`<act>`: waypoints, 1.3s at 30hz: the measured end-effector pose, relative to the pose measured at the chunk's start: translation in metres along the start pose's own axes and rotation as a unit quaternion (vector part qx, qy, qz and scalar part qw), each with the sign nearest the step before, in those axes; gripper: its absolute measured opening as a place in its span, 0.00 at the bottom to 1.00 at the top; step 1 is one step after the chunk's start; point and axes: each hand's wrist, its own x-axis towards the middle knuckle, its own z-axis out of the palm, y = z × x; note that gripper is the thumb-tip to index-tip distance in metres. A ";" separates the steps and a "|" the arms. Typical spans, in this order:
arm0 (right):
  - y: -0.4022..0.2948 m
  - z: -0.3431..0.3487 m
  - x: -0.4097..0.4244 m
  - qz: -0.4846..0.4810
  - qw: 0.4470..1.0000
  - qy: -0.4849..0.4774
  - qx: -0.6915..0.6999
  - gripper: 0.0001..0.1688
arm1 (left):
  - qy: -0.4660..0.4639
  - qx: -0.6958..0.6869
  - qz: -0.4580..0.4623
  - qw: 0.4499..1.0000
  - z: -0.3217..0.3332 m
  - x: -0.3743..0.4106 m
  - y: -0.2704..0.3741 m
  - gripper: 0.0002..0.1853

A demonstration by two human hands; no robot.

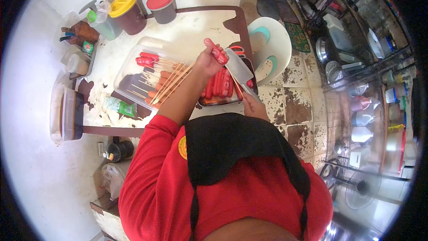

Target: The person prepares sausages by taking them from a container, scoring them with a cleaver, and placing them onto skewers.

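My left hand point(210, 61) is closed around a red hotdog sausage point(216, 51). A cleaver point(239, 67) and a thin wooden skewer point(234, 79) run down to my right hand point(254, 107), which grips the skewer's lower part; the cleaver's handle passes at that hand, and whether it is held too I cannot tell. Beneath lies a metal tray point(222, 103) with several red sausages point(219, 83) side by side. Left of my left forearm, a clear plastic tub point(122, 73) holds skewered red sausages point(145, 60) and skewered brown sausages point(167, 74), with their sticks crossing.
Orange-handled scissors point(238, 51) lie behind the cleaver. A tall white bin point(284, 40) stands right of the table. Along the wall are a red-lidded container point(162, 10), a yellow-lidded bucket point(132, 16) and a knife holder point(82, 33). A green packet point(123, 107) lies near the front edge.
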 end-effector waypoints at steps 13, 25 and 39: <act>0.013 0.007 0.000 0.045 0.999 -0.013 0.010 0.15 | 0.002 0.072 0.024 0.997 0.007 -0.005 -0.008 0.15; 0.015 0.008 0.001 -0.004 1.000 -0.001 0.001 0.14 | 0.028 0.107 0.038 0.993 0.011 -0.009 -0.011 0.16; 0.010 0.003 0.005 0.066 0.995 -0.075 -0.009 0.13 | 0.071 0.185 0.047 0.979 0.006 -0.019 -0.038 0.13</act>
